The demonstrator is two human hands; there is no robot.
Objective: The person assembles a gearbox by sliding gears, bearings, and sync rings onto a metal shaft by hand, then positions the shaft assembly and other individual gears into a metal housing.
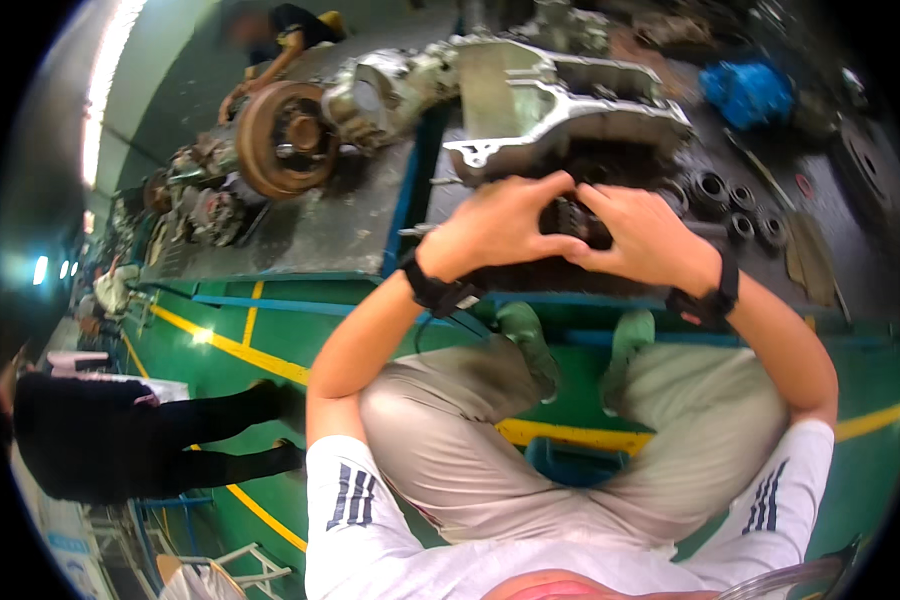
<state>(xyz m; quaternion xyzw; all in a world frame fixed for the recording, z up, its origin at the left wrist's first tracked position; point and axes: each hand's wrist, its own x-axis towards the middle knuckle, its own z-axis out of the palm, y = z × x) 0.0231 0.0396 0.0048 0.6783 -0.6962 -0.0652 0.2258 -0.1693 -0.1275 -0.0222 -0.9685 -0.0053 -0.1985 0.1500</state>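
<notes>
My left hand (500, 222) and my right hand (652, 232) meet above the near edge of the workbench. Their index fingertips come together at the top and the thumb tips at the bottom, framing a rounded gap. Neither hand holds anything, and the fingers are stretched out in a curve. Dark metal parts (576, 220) show through the gap on the bench below; their kind is hard to make out. Just beyond the fingers stands a large cast metal housing (570, 125) with an open underside. Several dark ring-shaped parts (740, 228) lie right of my right hand.
A rusty brake drum (288, 140) and other machine parts occupy the bench at left. A blue bundle (748, 93) lies far right, near a round dark disc (860, 165). One person (270, 40) works across the bench; another (100, 435) stands at left.
</notes>
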